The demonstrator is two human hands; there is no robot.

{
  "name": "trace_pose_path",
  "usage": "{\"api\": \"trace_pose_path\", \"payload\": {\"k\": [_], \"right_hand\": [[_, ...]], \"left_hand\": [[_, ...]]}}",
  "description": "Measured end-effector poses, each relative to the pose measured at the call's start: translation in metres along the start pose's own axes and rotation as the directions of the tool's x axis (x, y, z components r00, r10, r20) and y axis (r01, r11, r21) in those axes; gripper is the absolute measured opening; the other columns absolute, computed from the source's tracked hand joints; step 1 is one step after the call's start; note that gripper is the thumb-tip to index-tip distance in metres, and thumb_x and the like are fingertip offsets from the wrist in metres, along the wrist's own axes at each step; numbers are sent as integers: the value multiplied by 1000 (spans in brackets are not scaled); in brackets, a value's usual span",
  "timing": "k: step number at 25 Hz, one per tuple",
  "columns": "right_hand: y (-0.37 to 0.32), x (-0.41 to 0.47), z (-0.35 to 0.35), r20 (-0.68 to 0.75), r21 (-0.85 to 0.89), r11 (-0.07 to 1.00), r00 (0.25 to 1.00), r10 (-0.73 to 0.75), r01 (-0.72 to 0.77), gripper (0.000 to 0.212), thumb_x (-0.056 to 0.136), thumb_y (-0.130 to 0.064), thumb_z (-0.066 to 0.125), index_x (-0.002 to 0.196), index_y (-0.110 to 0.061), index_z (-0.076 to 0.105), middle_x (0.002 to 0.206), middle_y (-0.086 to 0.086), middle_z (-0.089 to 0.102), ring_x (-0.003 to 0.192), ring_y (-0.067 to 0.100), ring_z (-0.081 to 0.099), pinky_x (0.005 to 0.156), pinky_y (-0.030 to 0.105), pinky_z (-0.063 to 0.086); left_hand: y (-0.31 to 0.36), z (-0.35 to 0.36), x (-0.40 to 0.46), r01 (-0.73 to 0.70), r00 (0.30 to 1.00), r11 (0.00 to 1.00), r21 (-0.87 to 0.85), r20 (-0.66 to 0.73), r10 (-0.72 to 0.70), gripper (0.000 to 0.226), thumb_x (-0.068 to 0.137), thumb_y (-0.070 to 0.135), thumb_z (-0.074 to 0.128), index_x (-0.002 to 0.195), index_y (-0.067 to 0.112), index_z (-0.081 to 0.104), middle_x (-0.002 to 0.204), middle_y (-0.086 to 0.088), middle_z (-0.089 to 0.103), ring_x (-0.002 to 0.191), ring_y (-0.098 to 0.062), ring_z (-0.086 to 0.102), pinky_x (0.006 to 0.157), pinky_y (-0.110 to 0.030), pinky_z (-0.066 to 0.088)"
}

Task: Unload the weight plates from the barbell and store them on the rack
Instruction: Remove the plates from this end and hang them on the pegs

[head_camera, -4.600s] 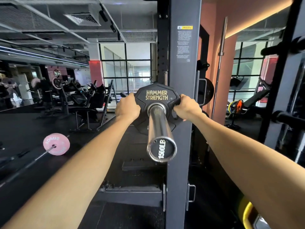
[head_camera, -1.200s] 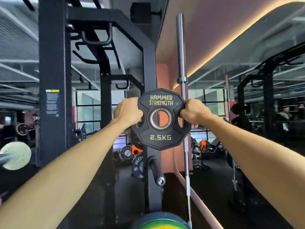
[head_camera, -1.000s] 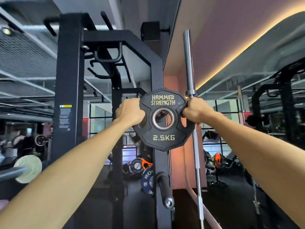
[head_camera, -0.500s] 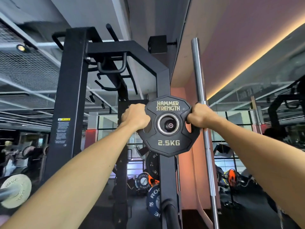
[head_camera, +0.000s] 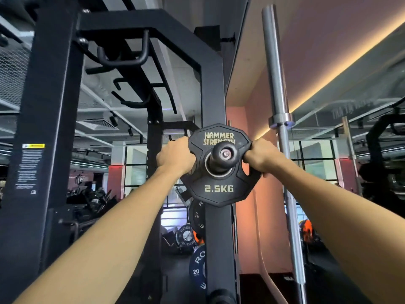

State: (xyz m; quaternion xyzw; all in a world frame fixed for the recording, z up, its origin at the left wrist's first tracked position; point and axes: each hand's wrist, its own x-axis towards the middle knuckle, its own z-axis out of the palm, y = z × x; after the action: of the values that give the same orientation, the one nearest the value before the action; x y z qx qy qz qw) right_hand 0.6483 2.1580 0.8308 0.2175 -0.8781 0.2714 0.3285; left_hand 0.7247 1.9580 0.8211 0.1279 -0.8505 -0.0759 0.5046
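I am looking up at the black weight plate [head_camera: 219, 187], marked HAMMER STRENGTH and 2.5KG, which is sitting in the middle of my view with the rack's storage peg [head_camera: 223, 155] poking through its centre hole toward me. My left hand [head_camera: 175, 157] is gripping the plate at its nine o'clock edge, fingers curled into the cut-out, and my right hand [head_camera: 260, 157] is gripping it at three o'clock the same way, so each grip is clamped on the plate. The plate is facing me upright, in front of the black rack upright [head_camera: 219, 238] that is carrying the peg. At six o'clock from the plate, on the left side of the same upright, a blue plate marked 20 [head_camera: 197, 266] is hanging edge-on, with a smaller dark plate [head_camera: 197, 216] above it. At two o'clock from my right hand, a steel barbell [head_camera: 278, 88] is standing nearly vertical just beside the pink wall [head_camera: 247, 227]. At ten o'clock, curved pull-up handles [head_camera: 122, 59] are hanging from the rack's top frame.
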Motion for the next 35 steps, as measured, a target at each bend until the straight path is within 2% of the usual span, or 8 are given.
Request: {"api": "trace_pose_path", "payload": {"k": [9,13,16,18,21,27,30,35], "right_hand": [[20,49,39,4,82,996,999,-36,36,24,79,-15,46,76,2,64,67,20,65,44,33,61,40,31,50],[18,42,42,-25,27,1000,1000,2,-1,22,78,-18,43,74,-3,59,66,16,67,55,33,65,65,40,58],[14,26,48,-102,-58,996,993,59,-66,20,88,-25,42,102,-11,45,83,10,63,75,31,63,72,35,46],[10,11,46,-56,-77,991,993,103,-107,28,95,-29,41,118,-15,34,93,12,61,85,34,64,74,38,45],[10,-17,38,95,-105,985,985,147,-136,42,89,-23,49,126,-17,31,108,13,61,100,36,62,87,46,51],[-10,-109,28,211,-107,993,977,-29,52,59,87,-51,54,132,-15,40,132,13,53,119,35,53,94,44,44],[-38,-147,32,320,-71,983,937,-139,170,72,84,-62,53,141,-20,36,145,9,44,130,31,45,105,46,38],[-104,-187,44,383,107,958,878,-286,265,74,82,-67,54,140,-25,39,145,5,44,130,28,46,108,45,36]], "left_hand": [[-13,52,44,51,999,998,-28,13,-50,29,83,17,53,112,19,57,117,-12,64,107,-39,59,83,-38,45],[-9,54,41,75,997,997,-8,26,-75,35,84,17,53,119,20,54,118,-10,63,109,-37,58,79,-37,39],[-4,45,29,81,991,997,19,103,-82,47,88,14,51,131,16,35,118,-15,62,106,-37,58,77,-38,36],[-8,35,10,57,970,997,46,232,-67,45,95,21,46,132,13,22,113,-20,61,94,-35,56,78,-39,40],[-27,17,-29,33,933,997,64,355,-54,42,100,41,34,134,17,23,114,-19,60,95,-35,58,83,-41,47],[-67,-46,-102,-79,924,992,96,380,37,53,80,62,58,123,33,47,120,-3,58,106,-27,57,86,-39,48],[-81,-81,-134,-54,929,994,100,369,13,57,76,66,62,121,33,51,119,3,55,110,-25,54,90,-40,46],[-129,-158,-176,51,916,984,174,385,-115,62,69,65,70,120,34,52,124,-4,56,112,-26,52,97,-45,45]]}}
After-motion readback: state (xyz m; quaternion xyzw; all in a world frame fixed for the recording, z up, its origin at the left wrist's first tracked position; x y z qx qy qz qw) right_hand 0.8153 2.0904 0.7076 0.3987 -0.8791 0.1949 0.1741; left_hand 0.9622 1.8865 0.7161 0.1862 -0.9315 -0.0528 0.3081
